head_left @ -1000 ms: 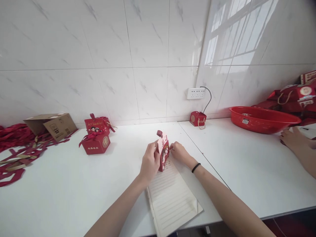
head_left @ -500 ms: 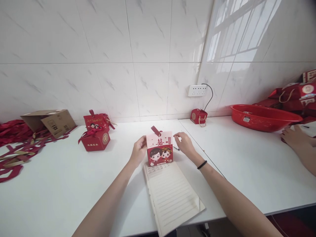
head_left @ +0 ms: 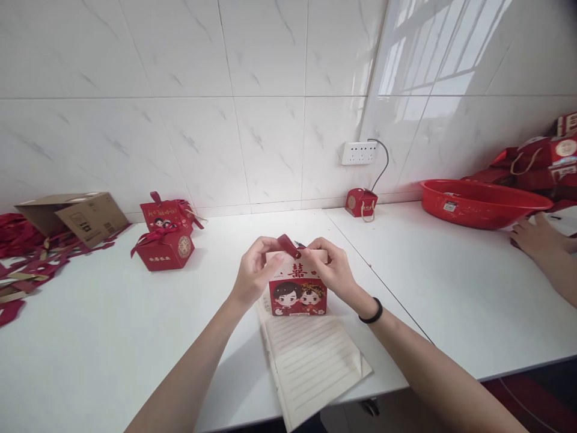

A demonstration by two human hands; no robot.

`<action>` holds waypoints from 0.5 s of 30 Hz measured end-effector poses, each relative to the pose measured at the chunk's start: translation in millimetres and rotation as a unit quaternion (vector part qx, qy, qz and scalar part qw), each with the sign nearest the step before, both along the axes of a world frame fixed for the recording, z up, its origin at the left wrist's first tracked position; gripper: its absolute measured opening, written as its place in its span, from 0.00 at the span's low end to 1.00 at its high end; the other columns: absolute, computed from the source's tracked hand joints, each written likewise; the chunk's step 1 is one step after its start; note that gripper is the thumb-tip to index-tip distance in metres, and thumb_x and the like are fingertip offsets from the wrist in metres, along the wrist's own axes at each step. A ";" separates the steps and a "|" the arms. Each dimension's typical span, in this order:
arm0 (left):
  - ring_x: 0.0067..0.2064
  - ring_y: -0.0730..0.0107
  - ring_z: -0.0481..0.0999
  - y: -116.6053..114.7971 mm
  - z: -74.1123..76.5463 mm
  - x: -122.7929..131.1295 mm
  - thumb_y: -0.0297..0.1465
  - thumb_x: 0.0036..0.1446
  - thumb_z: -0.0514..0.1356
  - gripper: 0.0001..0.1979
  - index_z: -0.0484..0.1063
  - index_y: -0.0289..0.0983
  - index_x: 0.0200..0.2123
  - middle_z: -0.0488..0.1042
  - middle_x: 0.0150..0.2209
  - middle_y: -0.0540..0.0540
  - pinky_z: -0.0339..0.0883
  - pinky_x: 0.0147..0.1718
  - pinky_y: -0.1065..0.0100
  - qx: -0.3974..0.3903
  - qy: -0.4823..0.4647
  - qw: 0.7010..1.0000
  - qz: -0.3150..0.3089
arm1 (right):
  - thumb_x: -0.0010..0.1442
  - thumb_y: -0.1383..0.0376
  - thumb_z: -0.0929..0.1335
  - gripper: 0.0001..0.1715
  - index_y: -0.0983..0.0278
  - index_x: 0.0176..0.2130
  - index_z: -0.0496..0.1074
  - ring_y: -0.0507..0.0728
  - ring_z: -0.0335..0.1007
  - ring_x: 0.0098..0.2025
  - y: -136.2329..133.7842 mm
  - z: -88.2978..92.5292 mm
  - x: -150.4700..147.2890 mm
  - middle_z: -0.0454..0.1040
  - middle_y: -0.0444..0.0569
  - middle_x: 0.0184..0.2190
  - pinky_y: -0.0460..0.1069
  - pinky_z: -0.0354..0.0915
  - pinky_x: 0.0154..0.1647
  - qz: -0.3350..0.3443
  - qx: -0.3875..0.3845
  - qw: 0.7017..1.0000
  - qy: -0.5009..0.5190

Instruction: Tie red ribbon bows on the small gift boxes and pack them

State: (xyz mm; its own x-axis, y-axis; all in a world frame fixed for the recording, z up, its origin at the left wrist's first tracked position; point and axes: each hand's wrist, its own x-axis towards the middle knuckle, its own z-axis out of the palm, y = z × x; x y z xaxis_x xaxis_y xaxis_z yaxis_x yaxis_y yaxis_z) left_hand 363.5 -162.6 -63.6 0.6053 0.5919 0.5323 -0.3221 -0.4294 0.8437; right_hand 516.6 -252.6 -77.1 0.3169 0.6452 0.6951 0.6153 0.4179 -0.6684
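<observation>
A red and pink gift box printed with two cartoon figures stands upright at the far end of a lined notebook. A dark red ribbon loop sticks up from its top edge. My left hand is closed on the upper left of the box, thumb on the front panel and fingers behind the top. At the upper right, my right hand pinches the same panel, its thumb close to the ribbon. The fingertips behind the panel are hidden.
Red boxes with ribbon stand at left, beside a cardboard box and loose ribbons. A small red box is by the wall. At right are a red basin and another person's hand.
My right hand has come in from beside the gift box onto its top edge. My left hand has slid up from its left side to the top. The view has shifted slightly.
</observation>
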 end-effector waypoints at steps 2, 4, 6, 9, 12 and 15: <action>0.29 0.75 0.70 -8.0 3.6 0.8 0.33 0.52 0.61 0.08 0.65 0.37 0.32 0.71 0.30 0.50 0.64 0.26 0.74 0.014 -0.009 0.997 0.074 | 0.59 0.59 0.65 0.13 0.63 0.27 0.67 0.51 0.65 0.25 -1.8 1.7 -4.0 0.70 0.44 0.23 0.45 0.60 0.23 0.021 0.007 1.000 -0.013; 0.24 0.80 0.66 -12.8 4.7 1.0 0.32 0.53 0.61 0.09 0.62 0.37 0.29 0.67 0.28 0.53 0.60 0.21 0.77 0.038 -0.025 0.992 0.114 | 0.59 0.60 0.65 0.11 0.63 0.29 0.68 0.50 0.65 0.25 -3.8 3.2 -8.5 0.71 0.44 0.24 0.45 0.61 0.24 0.034 0.014 0.999 -0.030; 0.24 0.82 0.65 -13.6 3.5 0.6 0.31 0.54 0.60 0.07 0.62 0.37 0.29 0.66 0.28 0.53 0.60 0.21 0.78 0.085 -0.039 0.987 0.128 | 0.59 0.60 0.66 0.09 0.63 0.30 0.68 0.50 0.66 0.25 -4.7 2.9 -11.9 0.71 0.44 0.25 0.45 0.61 0.25 0.038 0.020 0.998 -0.044; 0.26 0.80 0.67 -11.1 1.7 -0.5 0.28 0.57 0.56 0.01 0.67 0.38 0.33 0.67 0.29 0.52 0.64 0.23 0.78 0.166 -0.035 0.977 0.127 | 0.60 0.61 0.65 0.08 0.63 0.31 0.67 0.50 0.65 0.24 -3.6 -1.0 -14.4 0.71 0.44 0.24 0.45 0.62 0.24 0.029 0.019 0.998 -0.056; 0.32 0.77 0.71 -9.7 3.3 -1.4 0.25 0.58 0.54 0.08 0.72 0.38 0.38 0.71 0.33 0.49 0.69 0.28 0.75 0.225 -0.024 0.967 0.114 | 0.61 0.63 0.65 0.04 0.62 0.35 0.66 0.51 0.67 0.26 -1.3 -6.6 -15.3 0.71 0.44 0.27 0.45 0.64 0.25 0.021 0.026 0.997 -0.072; 0.39 0.72 0.73 -9.4 4.8 -2.4 0.23 0.55 0.56 0.14 0.72 0.39 0.44 0.72 0.39 0.46 0.73 0.34 0.71 0.258 -0.028 0.961 0.093 | 0.61 0.69 0.64 0.07 0.60 0.42 0.64 0.52 0.68 0.31 0.2 -10.2 -16.5 0.70 0.46 0.32 0.46 0.66 0.28 0.023 0.087 0.988 -0.125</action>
